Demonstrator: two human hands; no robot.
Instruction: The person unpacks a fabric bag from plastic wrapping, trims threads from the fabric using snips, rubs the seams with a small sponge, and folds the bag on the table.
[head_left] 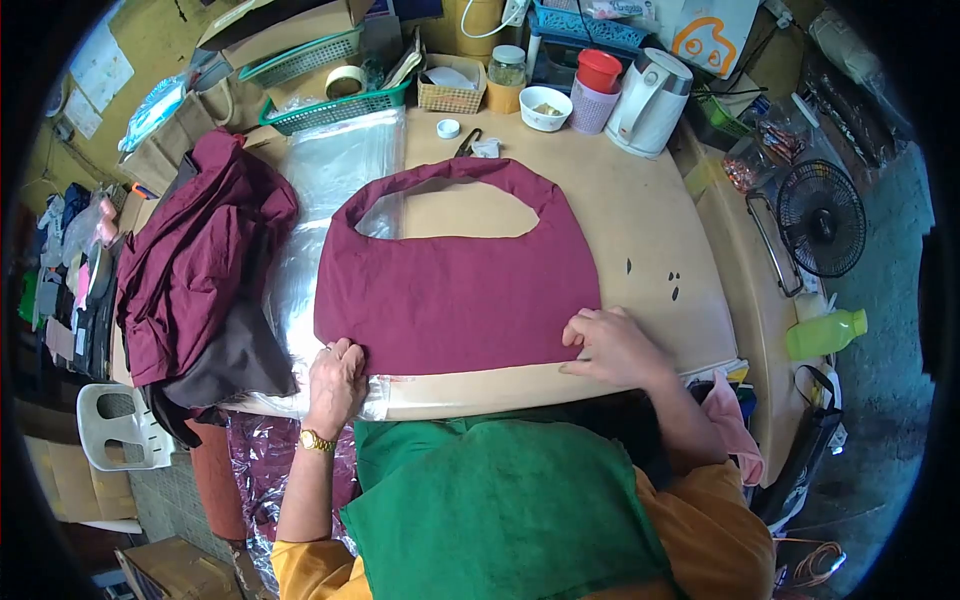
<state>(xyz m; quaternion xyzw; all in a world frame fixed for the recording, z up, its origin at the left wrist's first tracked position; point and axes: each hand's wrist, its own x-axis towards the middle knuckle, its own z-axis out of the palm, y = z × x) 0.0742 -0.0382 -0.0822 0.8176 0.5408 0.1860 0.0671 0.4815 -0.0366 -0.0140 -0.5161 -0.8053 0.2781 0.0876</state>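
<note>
A maroon fabric shoulder bag lies flat on the table, its wide strap looping away from me at the top. At its lower left corner, my left hand has its fingers closed on the cloth; a gold watch is on that wrist. My right hand pinches the lower right corner with curled fingers. The fingertips of both hands are partly hidden against the fabric. Beneath the bag's left side, transparent plastic sleeves run towards the back of the table.
A heap of maroon and dark bags lies at the left. Along the back stand a green basket, a jar, a white bowl, a red-lidded cup and a white kettle. Small scissors lie behind the strap. A black fan is at right.
</note>
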